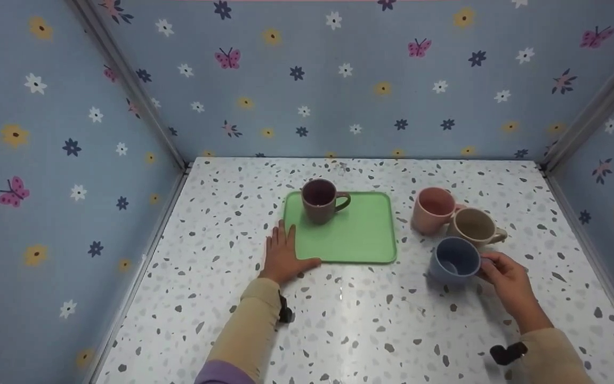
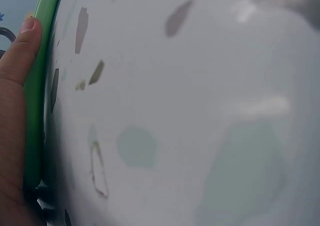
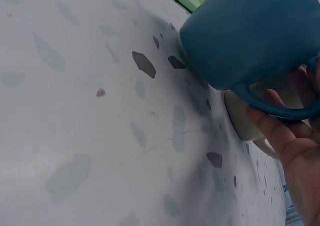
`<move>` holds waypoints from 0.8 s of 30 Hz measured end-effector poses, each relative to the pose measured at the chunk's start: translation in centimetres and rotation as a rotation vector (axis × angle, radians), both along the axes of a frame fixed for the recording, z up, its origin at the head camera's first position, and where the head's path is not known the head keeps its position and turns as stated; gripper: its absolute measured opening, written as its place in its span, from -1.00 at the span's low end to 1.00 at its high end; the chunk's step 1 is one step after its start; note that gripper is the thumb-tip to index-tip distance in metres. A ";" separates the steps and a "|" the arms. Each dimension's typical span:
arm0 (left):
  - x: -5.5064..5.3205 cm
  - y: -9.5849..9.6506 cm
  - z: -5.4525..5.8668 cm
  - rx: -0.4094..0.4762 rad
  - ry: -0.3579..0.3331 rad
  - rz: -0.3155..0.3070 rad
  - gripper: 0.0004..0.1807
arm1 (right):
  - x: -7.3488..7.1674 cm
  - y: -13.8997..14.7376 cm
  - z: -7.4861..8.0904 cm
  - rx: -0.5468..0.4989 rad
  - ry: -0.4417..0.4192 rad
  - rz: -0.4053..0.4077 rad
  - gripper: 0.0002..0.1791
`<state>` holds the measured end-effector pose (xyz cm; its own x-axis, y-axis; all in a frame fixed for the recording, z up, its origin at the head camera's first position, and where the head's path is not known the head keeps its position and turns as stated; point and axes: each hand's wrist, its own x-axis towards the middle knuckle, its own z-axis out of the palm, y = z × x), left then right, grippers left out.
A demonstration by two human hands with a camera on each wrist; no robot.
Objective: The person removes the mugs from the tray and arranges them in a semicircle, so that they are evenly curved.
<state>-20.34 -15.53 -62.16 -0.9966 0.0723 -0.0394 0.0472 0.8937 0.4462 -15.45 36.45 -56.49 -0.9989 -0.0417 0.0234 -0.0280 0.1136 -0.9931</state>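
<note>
My left hand [image 1: 282,258] rests with straight, spread fingers along the left front corner of a green tray [image 1: 357,240]. In the left wrist view its thumb lies against the tray's green edge [image 2: 36,131]. A dark purple mug [image 1: 317,209] stands on the tray's back left part, handle to the right. On the right side, my right hand [image 1: 514,284] grips the handle of a blue mug [image 1: 452,271]. The right wrist view shows fingers curled round that handle [image 3: 270,107], the mug tilted in that view, with shadow on the table below it.
Behind the blue mug are a pink mug [image 1: 428,216] and a beige mug [image 1: 467,228], close together. The speckled white table [image 1: 371,330] is bounded by flower-patterned panels [image 1: 339,80] at the back and both sides.
</note>
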 end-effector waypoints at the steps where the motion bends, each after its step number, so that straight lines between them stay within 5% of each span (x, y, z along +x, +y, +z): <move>1: 0.0 0.0 0.0 0.004 0.000 -0.001 0.49 | 0.1 0.3 -0.1 -0.007 -0.002 0.000 -0.69; 13: -0.1 0.0 -0.1 -0.009 0.000 -0.001 0.48 | 0.4 2.3 -0.6 -0.063 -0.077 -0.024 -0.77; 24: 0.0 0.1 0.1 -0.019 -0.014 0.004 0.48 | 0.3 3.5 -0.5 0.010 -0.059 -0.008 -0.70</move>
